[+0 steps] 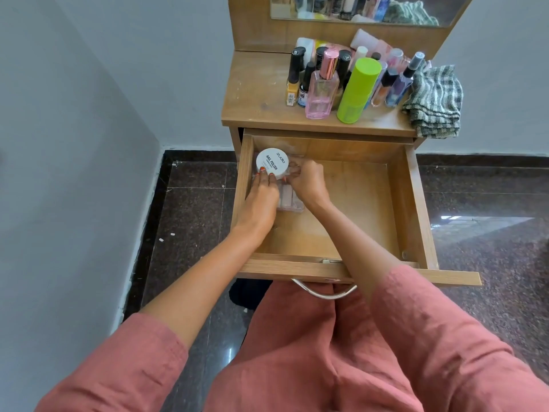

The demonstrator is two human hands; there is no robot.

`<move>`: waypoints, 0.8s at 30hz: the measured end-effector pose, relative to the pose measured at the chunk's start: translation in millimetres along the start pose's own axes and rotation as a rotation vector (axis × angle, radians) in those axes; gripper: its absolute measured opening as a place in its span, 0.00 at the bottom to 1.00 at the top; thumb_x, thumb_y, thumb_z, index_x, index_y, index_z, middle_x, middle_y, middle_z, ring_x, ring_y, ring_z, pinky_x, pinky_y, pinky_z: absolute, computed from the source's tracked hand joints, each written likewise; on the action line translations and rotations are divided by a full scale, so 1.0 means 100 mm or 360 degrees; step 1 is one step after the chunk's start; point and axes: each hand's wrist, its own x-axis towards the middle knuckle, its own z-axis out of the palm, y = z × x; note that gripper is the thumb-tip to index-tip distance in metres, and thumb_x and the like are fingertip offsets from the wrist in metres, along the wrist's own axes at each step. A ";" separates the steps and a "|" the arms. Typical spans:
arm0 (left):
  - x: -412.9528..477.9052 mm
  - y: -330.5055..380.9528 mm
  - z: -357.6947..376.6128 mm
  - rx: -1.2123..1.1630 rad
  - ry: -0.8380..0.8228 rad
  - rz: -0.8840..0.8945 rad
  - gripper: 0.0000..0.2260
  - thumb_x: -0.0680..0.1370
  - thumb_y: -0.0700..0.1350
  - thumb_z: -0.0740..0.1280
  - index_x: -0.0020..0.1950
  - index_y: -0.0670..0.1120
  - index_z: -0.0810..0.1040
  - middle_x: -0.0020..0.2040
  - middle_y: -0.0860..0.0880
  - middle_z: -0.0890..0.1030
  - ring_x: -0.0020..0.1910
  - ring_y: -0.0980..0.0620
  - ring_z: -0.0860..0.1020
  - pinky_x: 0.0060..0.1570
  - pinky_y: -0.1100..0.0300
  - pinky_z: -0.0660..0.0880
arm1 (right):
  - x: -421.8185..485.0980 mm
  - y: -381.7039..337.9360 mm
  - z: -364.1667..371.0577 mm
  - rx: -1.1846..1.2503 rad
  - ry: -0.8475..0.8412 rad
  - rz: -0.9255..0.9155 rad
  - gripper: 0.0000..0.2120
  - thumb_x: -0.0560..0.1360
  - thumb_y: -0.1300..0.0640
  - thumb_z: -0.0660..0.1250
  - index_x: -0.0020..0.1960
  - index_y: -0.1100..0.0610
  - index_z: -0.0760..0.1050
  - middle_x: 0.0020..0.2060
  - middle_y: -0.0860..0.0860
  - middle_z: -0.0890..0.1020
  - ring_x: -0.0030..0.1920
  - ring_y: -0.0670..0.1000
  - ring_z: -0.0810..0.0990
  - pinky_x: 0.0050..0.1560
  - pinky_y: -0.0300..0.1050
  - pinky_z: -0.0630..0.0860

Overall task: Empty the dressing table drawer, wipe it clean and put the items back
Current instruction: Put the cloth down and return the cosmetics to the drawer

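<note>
While the left hand (261,200) is gripping one round white tub (272,162), the right hand (307,181) is pinching one clear ribbed plastic case (292,200).

Matt wood drawer (413,203); woven cloth (435,99); glossy stone floor (490,209).

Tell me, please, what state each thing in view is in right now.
drawer: pulled open.
white jar: lid on, in the drawer's back left corner.
clear case: lying flat in the drawer.
left hand: holds the white jar.
right hand: pinches the clear case.
bottles: upright, capped, on the tabletop.
checked cloth: bunched at the tabletop's right edge.
</note>
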 end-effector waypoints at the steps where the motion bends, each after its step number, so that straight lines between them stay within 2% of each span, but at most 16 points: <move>1: 0.01 0.00 0.01 0.0003 0.0001 -0.0010 0.25 0.78 0.29 0.54 0.74 0.36 0.51 0.75 0.36 0.52 0.75 0.42 0.52 0.72 0.52 0.57 | 0.00 -0.01 0.03 0.0030 0.0000 -0.0018 0.15 0.71 0.70 0.64 0.56 0.63 0.77 0.50 0.59 0.83 0.51 0.54 0.81 0.41 0.31 0.71; 3: 0.02 0.00 0.02 -0.0009 0.0015 -0.0035 0.25 0.78 0.30 0.55 0.74 0.36 0.50 0.75 0.37 0.52 0.75 0.43 0.51 0.72 0.53 0.56 | 0.02 -0.03 0.09 0.0084 0.0011 0.0007 0.11 0.71 0.70 0.64 0.52 0.66 0.78 0.48 0.61 0.83 0.49 0.55 0.82 0.39 0.31 0.73; 7: 0.03 0.00 0.04 -0.0051 0.0047 -0.0066 0.25 0.79 0.32 0.55 0.74 0.36 0.48 0.75 0.38 0.50 0.75 0.44 0.50 0.72 0.54 0.56 | 0.03 -0.06 0.14 0.0134 0.0047 0.0070 0.09 0.72 0.69 0.64 0.51 0.67 0.78 0.48 0.62 0.83 0.49 0.55 0.82 0.48 0.43 0.77; 13: 0.05 0.00 0.06 -0.0132 0.0040 -0.0094 0.26 0.79 0.33 0.56 0.74 0.37 0.47 0.76 0.39 0.49 0.75 0.44 0.49 0.72 0.54 0.54 | 0.01 -0.04 0.16 0.0070 0.0041 -0.0033 0.13 0.72 0.69 0.62 0.56 0.64 0.77 0.50 0.60 0.83 0.51 0.53 0.82 0.47 0.38 0.75; 16: 0.03 0.03 0.00 -0.0244 0.0098 -0.0086 0.24 0.80 0.35 0.55 0.74 0.37 0.51 0.75 0.39 0.54 0.75 0.45 0.54 0.71 0.56 0.55 | -0.02 -0.06 0.07 0.0034 0.0038 -0.0056 0.11 0.72 0.68 0.65 0.54 0.64 0.78 0.49 0.60 0.83 0.46 0.49 0.80 0.40 0.31 0.69; 18: 0.03 0.06 -0.08 -0.0349 0.0286 -0.0014 0.20 0.80 0.36 0.56 0.72 0.38 0.60 0.73 0.39 0.62 0.72 0.45 0.62 0.69 0.57 0.61 | -0.07 -0.10 -0.05 0.0045 0.0135 -0.0090 0.10 0.71 0.68 0.65 0.52 0.64 0.79 0.46 0.58 0.83 0.42 0.49 0.79 0.35 0.31 0.69; 21: 0.06 0.16 -0.26 -0.0674 0.0668 0.0067 0.13 0.78 0.37 0.60 0.63 0.40 0.73 0.62 0.43 0.76 0.61 0.48 0.74 0.58 0.63 0.69 | -0.16 -0.17 -0.30 0.0082 0.0434 -0.0280 0.08 0.72 0.67 0.66 0.50 0.64 0.79 0.43 0.56 0.82 0.40 0.45 0.76 0.42 0.31 0.75; 23: 0.12 0.27 -0.41 -0.0939 0.0807 0.0081 0.13 0.77 0.37 0.62 0.62 0.41 0.73 0.59 0.45 0.77 0.58 0.52 0.75 0.58 0.65 0.70 | -0.19 -0.23 -0.49 0.0186 0.0686 -0.0409 0.06 0.71 0.65 0.68 0.48 0.63 0.79 0.41 0.53 0.80 0.38 0.44 0.75 0.41 0.26 0.72; 24: 0.17 0.33 -0.48 -0.1023 0.0856 0.0098 0.13 0.77 0.37 0.62 0.62 0.41 0.73 0.59 0.46 0.77 0.58 0.52 0.75 0.60 0.63 0.71 | -0.18 -0.26 -0.60 0.0226 0.0802 -0.0445 0.05 0.71 0.65 0.68 0.48 0.63 0.78 0.40 0.52 0.79 0.37 0.43 0.74 0.40 0.25 0.71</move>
